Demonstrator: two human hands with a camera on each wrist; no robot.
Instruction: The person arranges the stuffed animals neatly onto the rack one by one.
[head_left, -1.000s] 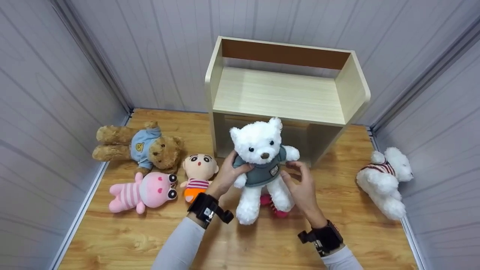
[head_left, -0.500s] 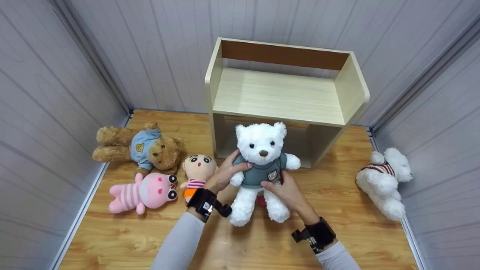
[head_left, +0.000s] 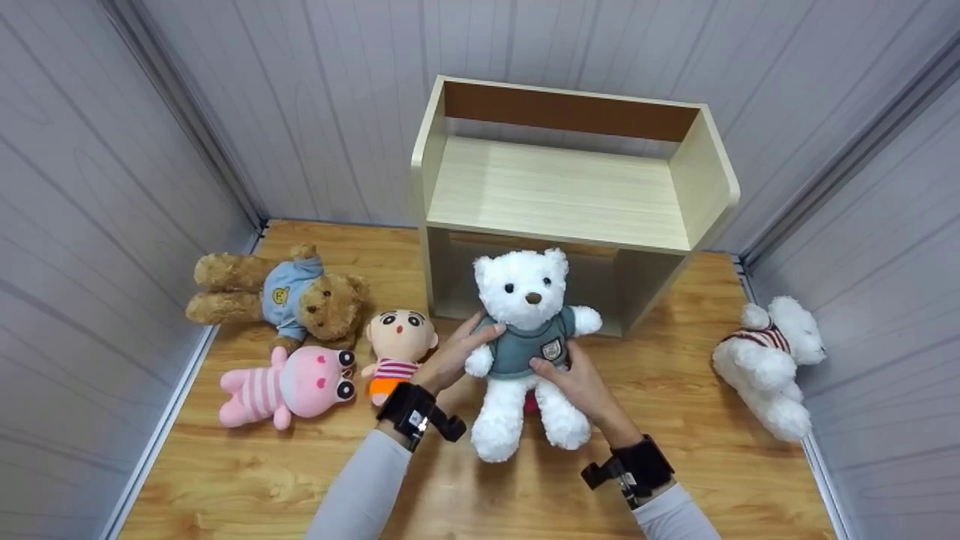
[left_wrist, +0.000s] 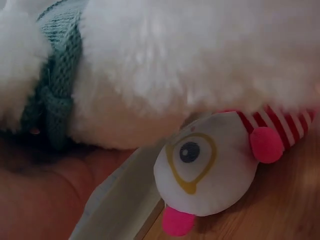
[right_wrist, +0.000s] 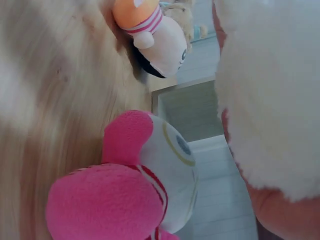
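Note:
Upright in front of the shelf unit, a white teddy bear in a grey-green shirt is held between both hands. My left hand grips its side under the arm, thumb on the chest. On the other side my right hand holds the waist, thumb across the shirt's lower front. Below and behind the bear lies a pink-and-white plush toy with a yellow-ringed eye and red stripes; the bear hides most of it in the head view. White fur fills the right side of the right wrist view.
A two-tier wooden shelf unit stands at the back wall. Left on the floor lie a brown bear, a pink striped toy and a boy doll. Another white plush toy lies by the right wall.
The bear has come down slightly and its tilted head now stands straighter. My right hand has moved from loose fingers beside the bear to a grip on its waist.

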